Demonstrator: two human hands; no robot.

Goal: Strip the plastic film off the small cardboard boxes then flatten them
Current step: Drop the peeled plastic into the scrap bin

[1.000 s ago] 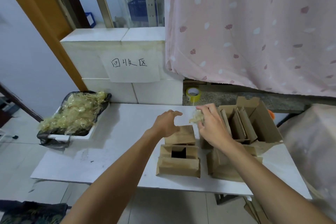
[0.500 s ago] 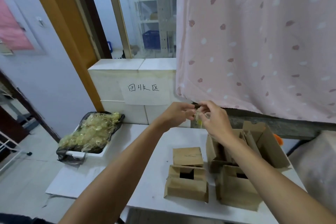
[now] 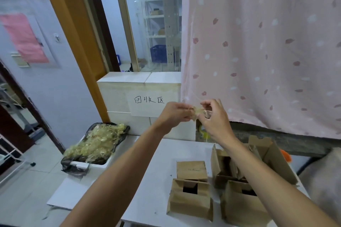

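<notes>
Film wad pinched between left hand and right hand.

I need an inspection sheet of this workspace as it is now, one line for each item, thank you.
Surface: white table, boxes on its right half.
Job's things: small cardboard boxes on the table, two showing an open hole on top; wad of film held up above the table; pile of film in the tray at the left.
Clutter: yellow tape roll, mostly hidden behind the right hand; orange thing at the far right, unclear.
Hands: left hand and right hand both pinch the wad.
Cables: nothing seen.
Surroundings: pink curtain; paper sign on a white ledge; doorway at the left.
</notes>
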